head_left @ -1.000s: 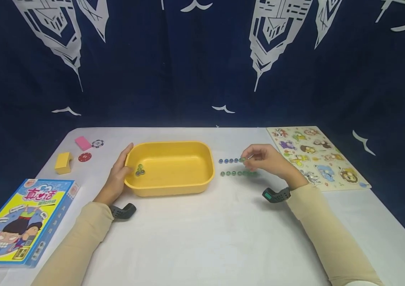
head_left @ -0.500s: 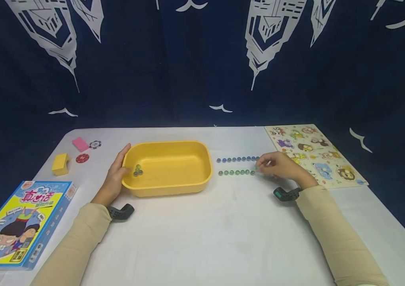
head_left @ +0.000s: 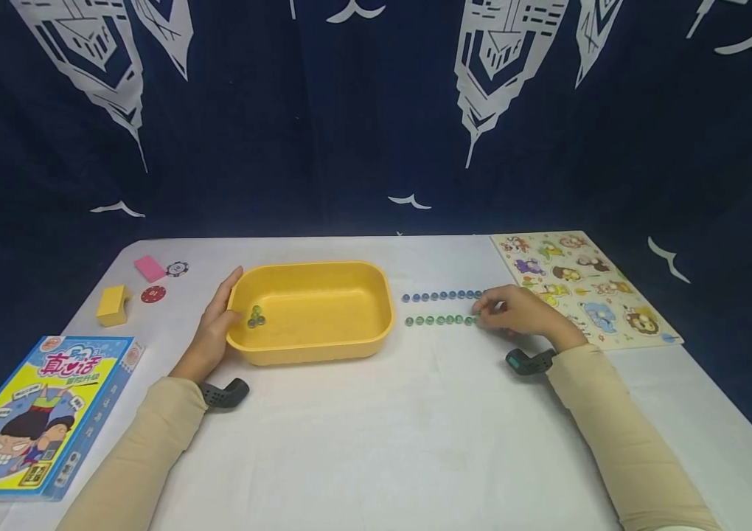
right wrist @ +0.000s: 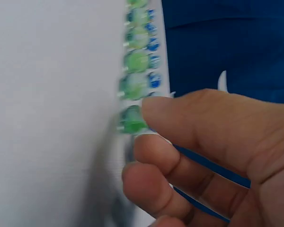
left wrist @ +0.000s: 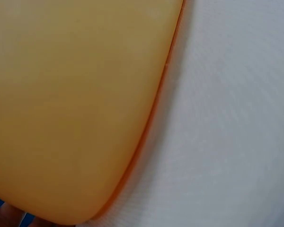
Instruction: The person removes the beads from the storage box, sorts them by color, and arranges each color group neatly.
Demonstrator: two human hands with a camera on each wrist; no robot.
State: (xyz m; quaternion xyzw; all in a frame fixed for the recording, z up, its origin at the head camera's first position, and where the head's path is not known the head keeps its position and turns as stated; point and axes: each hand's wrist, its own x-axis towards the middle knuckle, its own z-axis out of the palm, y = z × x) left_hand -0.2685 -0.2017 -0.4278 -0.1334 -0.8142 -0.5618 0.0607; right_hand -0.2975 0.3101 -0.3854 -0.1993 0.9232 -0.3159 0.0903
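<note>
My left hand [head_left: 211, 332] grips the left end of a yellow plastic basin [head_left: 310, 355], its thumb at the rim and its fingers along the outer wall. The basin's wall [left wrist: 80, 104] fills much of the left wrist view. A small cluster of marbles [head_left: 256, 318] lies inside at the left. Right of the basin run two rows on the table: blue marbles [head_left: 442, 295] behind, green marbles [head_left: 440, 320] in front. My right hand [head_left: 518, 311] is at the right end of the green row, thumb and index finger pinching the end green marble [right wrist: 131, 120].
A board with animal pictures [head_left: 604, 313] lies at the right behind my right hand. At the left are a boxed game [head_left: 37, 420], a yellow block [head_left: 113, 305], a pink piece [head_left: 150, 268], a red chip [head_left: 153, 294] and a black-and-white chip [head_left: 178, 269].
From the right end of the blue row, my right hand has moved right and toward me to the green row's end, then slightly left. The left hand stays on the basin.
</note>
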